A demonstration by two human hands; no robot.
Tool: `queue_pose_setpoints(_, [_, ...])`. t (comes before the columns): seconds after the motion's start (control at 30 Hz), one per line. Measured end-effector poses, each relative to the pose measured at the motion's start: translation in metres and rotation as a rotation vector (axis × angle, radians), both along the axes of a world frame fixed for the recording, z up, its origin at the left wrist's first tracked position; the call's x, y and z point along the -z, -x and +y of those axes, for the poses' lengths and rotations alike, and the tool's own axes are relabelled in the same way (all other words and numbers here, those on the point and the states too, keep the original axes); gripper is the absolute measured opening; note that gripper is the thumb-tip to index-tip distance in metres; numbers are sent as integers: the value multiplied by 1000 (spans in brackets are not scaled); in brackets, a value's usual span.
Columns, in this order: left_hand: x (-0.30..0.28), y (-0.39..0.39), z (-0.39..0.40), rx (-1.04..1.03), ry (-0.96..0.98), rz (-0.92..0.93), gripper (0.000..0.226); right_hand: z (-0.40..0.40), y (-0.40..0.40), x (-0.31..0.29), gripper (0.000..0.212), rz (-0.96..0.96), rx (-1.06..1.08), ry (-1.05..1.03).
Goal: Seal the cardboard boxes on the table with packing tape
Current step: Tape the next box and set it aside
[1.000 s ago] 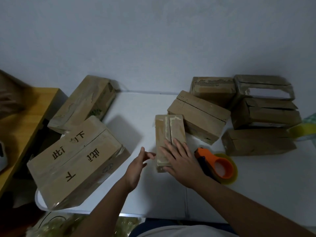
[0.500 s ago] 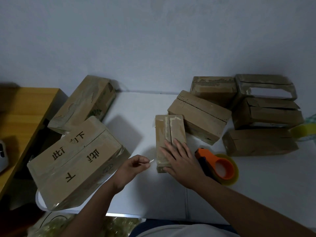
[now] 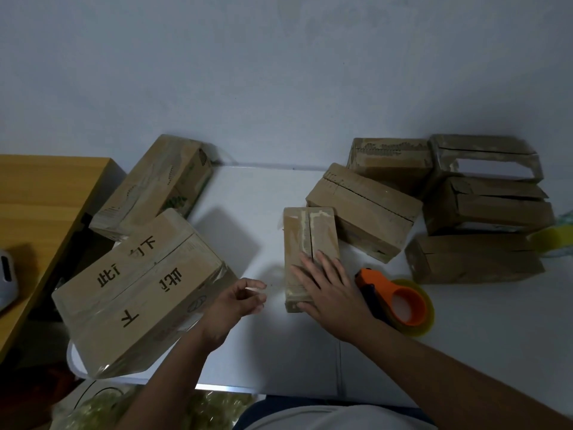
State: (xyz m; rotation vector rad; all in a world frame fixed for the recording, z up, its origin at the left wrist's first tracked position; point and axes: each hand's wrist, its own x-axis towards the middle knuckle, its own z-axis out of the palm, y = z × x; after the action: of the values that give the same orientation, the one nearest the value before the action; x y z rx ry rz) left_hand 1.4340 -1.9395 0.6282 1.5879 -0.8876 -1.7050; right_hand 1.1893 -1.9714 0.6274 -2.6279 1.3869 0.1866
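Pressing hand: right hand (image 3: pixel 333 294) lay flat, fingers spread, on the small box (image 3: pixel 307 243);
Left hand (image 3: pixel 231 307): fingers curled, pinching a clear tape strip (image 3: pixel 273 276);
Tape dispenser (image 3: pixel 395 301): just beside the right wrist

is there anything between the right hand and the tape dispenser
Nothing visible. The right hand lies flat on the small box, and the orange tape dispenser sits right beside it on the white table.
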Motion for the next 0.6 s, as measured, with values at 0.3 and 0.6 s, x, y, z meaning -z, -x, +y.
queue_pose_setpoints(0.3, [15,34,1,-73,157,-380,33,0,-1,-1,75,-1,2,10])
queue_pose_setpoints(0.6, [24,70,-11,-95,257,-477,27,-3,-2,1,71,7,6,11])
